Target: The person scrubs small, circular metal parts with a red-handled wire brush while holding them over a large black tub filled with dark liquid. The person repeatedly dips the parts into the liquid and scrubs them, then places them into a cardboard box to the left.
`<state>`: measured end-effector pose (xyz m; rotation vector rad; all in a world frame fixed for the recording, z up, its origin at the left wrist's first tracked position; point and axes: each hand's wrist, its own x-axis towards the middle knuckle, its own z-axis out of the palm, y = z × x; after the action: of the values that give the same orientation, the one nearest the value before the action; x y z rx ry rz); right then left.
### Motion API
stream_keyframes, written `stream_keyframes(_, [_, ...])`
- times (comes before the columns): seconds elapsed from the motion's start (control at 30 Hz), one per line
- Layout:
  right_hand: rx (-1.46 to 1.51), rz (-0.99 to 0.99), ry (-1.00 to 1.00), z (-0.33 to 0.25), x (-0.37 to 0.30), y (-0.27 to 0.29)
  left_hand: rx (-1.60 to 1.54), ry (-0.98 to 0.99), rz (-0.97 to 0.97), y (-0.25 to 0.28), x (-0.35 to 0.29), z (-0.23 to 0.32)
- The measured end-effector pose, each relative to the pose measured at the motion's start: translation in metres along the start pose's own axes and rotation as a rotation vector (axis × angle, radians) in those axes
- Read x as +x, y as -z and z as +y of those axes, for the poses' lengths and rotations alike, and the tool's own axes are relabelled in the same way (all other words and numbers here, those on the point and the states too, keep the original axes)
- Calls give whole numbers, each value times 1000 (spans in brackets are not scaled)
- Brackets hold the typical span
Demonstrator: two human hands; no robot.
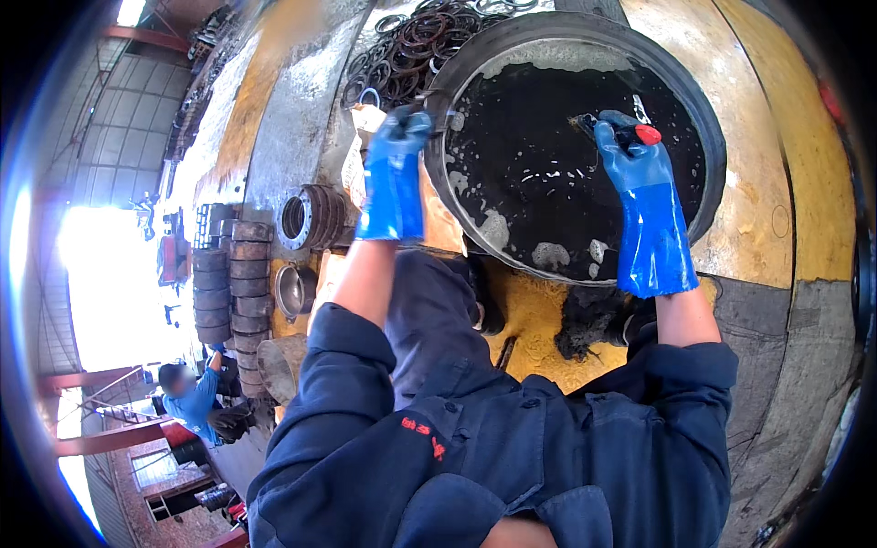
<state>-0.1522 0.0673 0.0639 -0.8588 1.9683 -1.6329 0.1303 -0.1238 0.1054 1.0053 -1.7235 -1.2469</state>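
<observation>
Leaning over a wide, round basin (711, 173) of dark, foam-flecked liquid (548, 205), a person in navy workwear has both hands in long blue gloves. From where I stand, the right hand (634, 160) is above the liquid, toward the basin's right side, its fingers closed around a dark tool with a red end (648, 135). The tool's other end points left; it may be a brush, but it is too small to be sure.

The left hand (398, 137) is blurred at the basin's left rim, fingers curled inward; I cannot tell how tightly, or whether they have hold of anything. Just beside it is a pale blue ring (368, 95), and beyond lies a heap of dark rings (429, 46).

The step in hand looks to be wet cleaning over the basin, judging by the tool and foam. The next move would seem to call for a firm right-hand grip, since wet gloves could slip, and for the left hand to steady whatever piece is worked on.
</observation>
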Motion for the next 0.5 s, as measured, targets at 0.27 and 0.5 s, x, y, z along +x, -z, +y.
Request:
stream_keyframes(0.27, [-42, 58, 41, -10, -1, 14, 779, 31, 153, 87, 17, 18])
stream_keyframes(0.5, [-102, 65, 88, -21, 1, 27, 559, 115, -433, -42, 2, 3])
